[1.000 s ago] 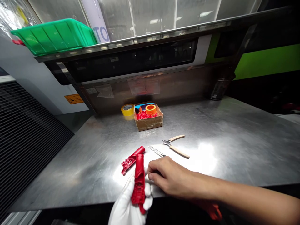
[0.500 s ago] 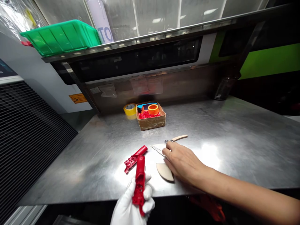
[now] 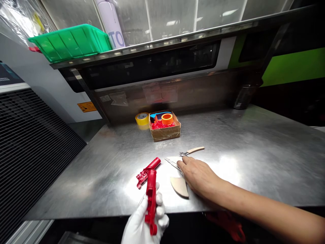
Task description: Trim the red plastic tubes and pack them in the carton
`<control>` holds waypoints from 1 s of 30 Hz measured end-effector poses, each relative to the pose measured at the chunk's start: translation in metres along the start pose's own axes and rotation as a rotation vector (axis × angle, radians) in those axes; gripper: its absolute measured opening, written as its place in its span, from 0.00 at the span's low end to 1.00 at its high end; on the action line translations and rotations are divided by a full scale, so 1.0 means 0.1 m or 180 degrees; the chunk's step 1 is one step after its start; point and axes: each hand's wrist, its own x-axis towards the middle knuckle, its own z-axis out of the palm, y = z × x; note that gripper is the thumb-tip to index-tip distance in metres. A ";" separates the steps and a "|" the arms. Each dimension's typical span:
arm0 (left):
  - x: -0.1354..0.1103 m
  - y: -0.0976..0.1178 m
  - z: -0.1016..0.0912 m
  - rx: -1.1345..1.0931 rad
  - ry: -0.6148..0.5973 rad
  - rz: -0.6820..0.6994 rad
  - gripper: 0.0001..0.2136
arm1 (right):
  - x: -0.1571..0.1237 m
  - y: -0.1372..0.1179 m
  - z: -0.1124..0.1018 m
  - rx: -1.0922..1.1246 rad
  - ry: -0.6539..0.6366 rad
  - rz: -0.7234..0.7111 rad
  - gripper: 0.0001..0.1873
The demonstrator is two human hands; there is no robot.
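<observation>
Red plastic housing (image 3: 151,200) stands upright in the white-gloved left hand (image 3: 144,220), whose fingers (image 3: 159,200) curl closed around its lower end, just off the front edge of the steel counter (image 3: 254,145). A second red plastic part (image 3: 146,173) lies on the counter just beside the top of the housing. The bare right hand (image 3: 199,176) rests palm down and open, its fingers loosely together, with no clear grip on anything; its fingertips (image 3: 180,163) sit on or just over the metal blade of a craft knife (image 3: 172,163). A curved beige piece (image 3: 179,187) lies just beside the heel of that hand, and small pliers (image 3: 189,151) with a wooden grip lie beyond the fingertips. Further back, a cardboard box (image 3: 165,134) holds red bits, an orange ring (image 3: 167,119) and a blue piece (image 3: 157,115), with a roll of yellow tape (image 3: 142,119) beside it.
</observation>
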 end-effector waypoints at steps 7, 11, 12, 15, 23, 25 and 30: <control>-0.01 -0.01 0.01 -0.0003 -0.0022 0.0022 0.14 | 0.03 0.05 0.02 0.0059 -0.0038 -0.0038 0.10; -0.03 0.00 -0.02 0.0072 -0.0015 0.0002 0.14 | 0.03 0.07 0.02 0.0160 -0.0053 -0.0010 0.07; -0.04 0.00 -0.03 0.0071 0.0010 -0.0020 0.14 | 0.03 0.08 0.02 0.0194 -0.0053 0.0009 0.07; -0.07 0.01 -0.07 0.0098 0.0085 -0.0056 0.13 | 0.01 0.11 0.01 0.0343 -0.0006 0.0078 0.08; -0.16 -0.01 -0.03 0.0331 0.0031 0.0036 0.14 | -0.18 0.16 -0.17 0.1161 0.0198 0.0039 0.06; -0.14 -0.01 -0.02 0.0342 0.0014 0.0095 0.13 | -0.23 0.13 -0.20 0.1373 0.0174 -0.0015 0.05; -0.08 -0.03 -0.02 0.0294 0.0075 -0.0002 0.12 | -0.26 0.03 -0.21 0.1621 0.0102 -0.0042 0.08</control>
